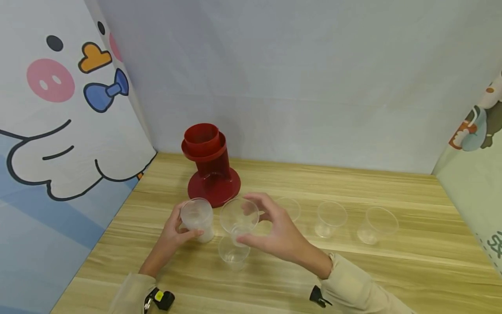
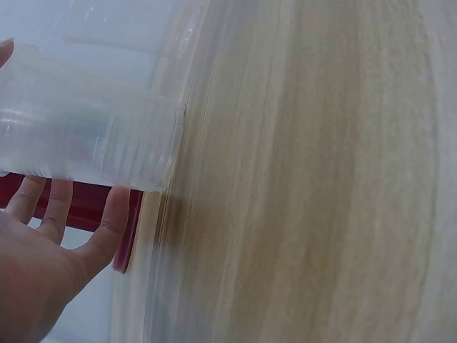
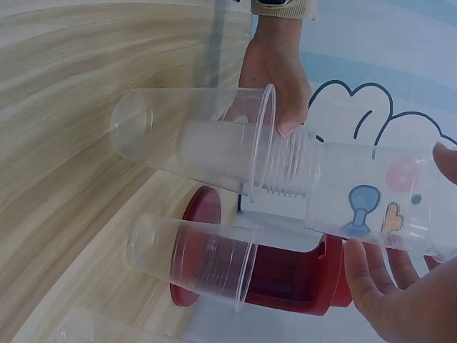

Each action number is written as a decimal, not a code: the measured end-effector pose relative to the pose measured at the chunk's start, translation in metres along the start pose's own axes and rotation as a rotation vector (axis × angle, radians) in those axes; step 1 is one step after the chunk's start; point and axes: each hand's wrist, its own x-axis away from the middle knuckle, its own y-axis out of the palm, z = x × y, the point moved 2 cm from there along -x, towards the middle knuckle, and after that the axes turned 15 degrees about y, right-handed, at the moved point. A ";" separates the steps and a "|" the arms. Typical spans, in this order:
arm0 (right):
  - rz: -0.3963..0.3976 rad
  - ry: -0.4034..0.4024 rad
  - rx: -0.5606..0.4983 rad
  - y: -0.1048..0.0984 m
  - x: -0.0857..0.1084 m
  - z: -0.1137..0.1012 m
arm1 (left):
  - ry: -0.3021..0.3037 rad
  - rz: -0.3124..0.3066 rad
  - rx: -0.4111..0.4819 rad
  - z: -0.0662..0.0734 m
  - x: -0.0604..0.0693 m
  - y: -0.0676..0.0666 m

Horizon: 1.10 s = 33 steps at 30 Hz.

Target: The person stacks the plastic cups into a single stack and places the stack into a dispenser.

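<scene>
At far left, shows a white cartoon character (image 1: 23, 91) printed on the backdrop. Next, grips in the left hand (image 1: 172, 233) a frosted stack of nested, see-through plastic cups (image 1: 196, 213), with fingers and thumb round the wall and the base on the pale wooden tabletop (image 1: 392, 261) or just above it; cannot tell which. Just behind, has a glossy red plastic stand (image 1: 211, 168) with a round foot and an open-topped tube; cannot make out anything inside. In the middle, holds in the right hand (image 1: 280, 231) a single clear plastic cup (image 1: 235, 218), mouth up, between thumb and fingers, over a second clear tapered cup (image 1: 234, 255) upright on the tabletop. Looks, at a guess, like handling cups singly, either dealing out or gathering in; cannot settle which. Calls, by judgement, for keeping the stack steady and the held cup level, without knocking the rim beneath. Farther right, has three more clear cups (image 1: 331, 218) in an upright row, with the nearest partly behind the right hand; shows no contents in any.
</scene>
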 end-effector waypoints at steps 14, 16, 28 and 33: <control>-0.010 0.019 -0.016 0.007 -0.013 -0.003 | -0.005 0.005 0.009 -0.001 0.000 0.000; -0.012 0.011 -0.010 0.008 -0.016 -0.001 | -0.006 0.005 0.012 -0.001 0.000 0.000; -0.031 -0.002 -0.009 0.013 -0.033 -0.006 | -0.018 0.002 0.011 0.000 0.000 0.001; -0.039 -0.021 -0.005 0.017 -0.041 -0.008 | -0.013 0.000 0.013 0.001 0.000 0.001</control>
